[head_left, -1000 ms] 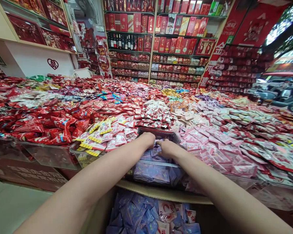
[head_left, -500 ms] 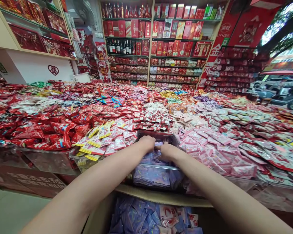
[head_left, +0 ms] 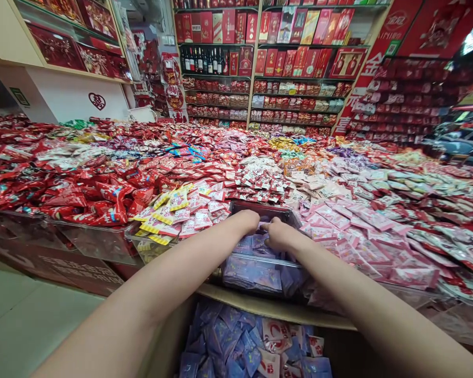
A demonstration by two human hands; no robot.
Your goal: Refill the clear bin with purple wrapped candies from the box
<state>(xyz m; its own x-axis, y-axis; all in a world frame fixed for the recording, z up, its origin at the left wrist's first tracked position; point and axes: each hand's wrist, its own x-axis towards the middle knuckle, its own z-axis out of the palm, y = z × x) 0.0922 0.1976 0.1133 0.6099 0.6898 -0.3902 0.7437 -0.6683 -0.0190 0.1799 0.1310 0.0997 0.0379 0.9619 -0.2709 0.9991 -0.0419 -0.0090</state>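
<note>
Both hands reach into a clear plastic bin point(head_left: 266, 258) of purple-blue packets point(head_left: 252, 273). My left hand point(head_left: 249, 221) is at the bin's left rear, its fingers bent down and mostly hidden behind the hand. My right hand point(head_left: 276, 233) is just to its right, fingers curled over the packets, with a pale purple packet edge between the two hands. Whether either hand grips a packet is too small to tell. Below the bin, an open cardboard box point(head_left: 276, 310) holds more purple-blue packets point(head_left: 228, 336) and some white-and-red ones point(head_left: 274, 333).
Red packets point(head_left: 74, 194) and yellow-and-pink packets point(head_left: 173, 210) lie left of the bin. Pink packets point(head_left: 355, 231) are heaped on the right. Behind the wide candy display stand shelves point(head_left: 254, 58) with bottles and red boxes. A green-grey floor point(head_left: 35, 315) shows at lower left.
The view has tilted down and shifted left, so the scene sits higher and further right. Both hands stay in the bin, with my right hand's fingers slightly more spread over the packets.
</note>
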